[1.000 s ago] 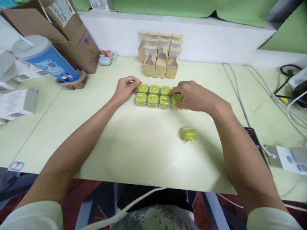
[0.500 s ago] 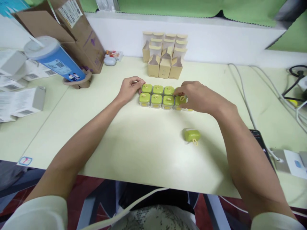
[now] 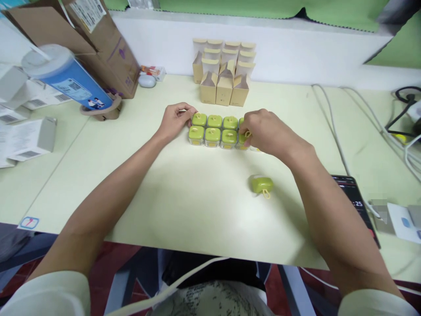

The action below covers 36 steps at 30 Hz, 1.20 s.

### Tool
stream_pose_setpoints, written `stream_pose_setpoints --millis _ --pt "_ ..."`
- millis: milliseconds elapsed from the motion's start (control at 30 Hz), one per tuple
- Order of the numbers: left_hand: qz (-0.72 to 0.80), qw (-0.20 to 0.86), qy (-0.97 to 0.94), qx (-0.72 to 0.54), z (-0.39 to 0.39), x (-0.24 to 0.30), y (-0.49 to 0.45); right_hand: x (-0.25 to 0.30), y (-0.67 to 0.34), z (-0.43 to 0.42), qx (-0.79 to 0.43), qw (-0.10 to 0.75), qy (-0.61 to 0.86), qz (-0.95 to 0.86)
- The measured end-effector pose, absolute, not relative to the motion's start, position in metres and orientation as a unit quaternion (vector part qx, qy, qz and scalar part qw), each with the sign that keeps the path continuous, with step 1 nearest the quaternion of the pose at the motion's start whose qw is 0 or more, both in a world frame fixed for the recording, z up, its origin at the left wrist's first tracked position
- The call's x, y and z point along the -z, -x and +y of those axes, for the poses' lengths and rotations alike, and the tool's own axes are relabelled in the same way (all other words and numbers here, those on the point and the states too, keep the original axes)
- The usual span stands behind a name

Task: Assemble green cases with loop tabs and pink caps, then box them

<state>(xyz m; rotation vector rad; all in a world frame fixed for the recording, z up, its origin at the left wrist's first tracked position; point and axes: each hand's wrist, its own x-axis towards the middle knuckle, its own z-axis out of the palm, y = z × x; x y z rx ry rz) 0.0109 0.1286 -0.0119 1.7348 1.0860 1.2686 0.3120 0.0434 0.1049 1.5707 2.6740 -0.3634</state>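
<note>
Jars (image 3: 212,137) with green lids and yellow loops stand upright in two tight rows on the pale table (image 3: 184,197): take that block as the dial, wall at twelve. At nine o'clock, it's the left hand (image 3: 177,118), fingers bent, thumb and fingertips up against the end jar of the back row; can't tell whether they grip it. Over at three, the right hand (image 3: 268,131) arches over that end, fingers curled down with thumb and fingertips slightly parted around a front-row lid and its loop; the hand hides how firm the hold is. Out at five o'clock, well apart, a loose green-lidded piece (image 3: 262,184) lies tipped, loop pointing to six; can't tell if it's a whole jar. Up at twelve, small open kraft boxes (image 3: 224,92) cluster by the wall. Round at ten, a blue cup (image 3: 79,87) leans in a brown holder (image 3: 112,113) beside a big carton (image 3: 120,70), and down at four, a phone (image 3: 357,204) lies beyond the right forearm.
</note>
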Motion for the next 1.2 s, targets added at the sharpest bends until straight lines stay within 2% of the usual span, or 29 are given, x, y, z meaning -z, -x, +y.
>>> stream_pose_setpoints --millis 200,433,600,667,733,800,867,967,1033,1200 --pt "0.421 0.355 -0.677 -0.488 0.130 0.012 -0.010 -0.144 -0.322 0.008 0.090 0.039 -0.540 0.836" --pt "0.418 0.371 -0.669 -0.489 0.131 0.012 -0.011 -0.145 -0.302 -0.034 0.127 0.265 -0.547 0.784" --pt "0.411 0.394 -0.651 -0.502 0.134 0.012 -0.010 -0.127 -0.291 -0.057 0.125 0.324 -0.550 0.759" --pt "0.413 0.399 -0.647 -0.502 0.134 0.012 -0.011 -0.124 -0.302 -0.060 0.132 0.311 -0.539 0.772" --pt "0.412 0.400 -0.647 -0.501 0.134 0.013 -0.011 -0.129 -0.321 -0.053 0.166 0.263 -0.523 0.794" --pt "0.411 0.399 -0.648 -0.502 0.134 0.014 -0.011 -0.140 -0.341 -0.038 0.173 0.160 -0.534 0.812" --pt "0.412 0.396 -0.650 -0.501 0.134 0.015 -0.011 -0.152 -0.357 -0.018 0.108 0.065 -0.564 0.816" --pt "0.417 0.392 -0.654 -0.495 0.132 0.015 -0.011 -0.158 -0.365 0.009 0.064 -0.019 -0.582 0.811" --pt "0.418 0.394 -0.651 -0.496 0.131 0.015 -0.011 -0.153 -0.365 0.022 0.081 -0.022 -0.583 0.808" --pt "0.418 0.399 -0.655 -0.487 0.130 0.013 -0.011 -0.134 -0.366 0.034 0.077 0.036 -0.567 0.820"
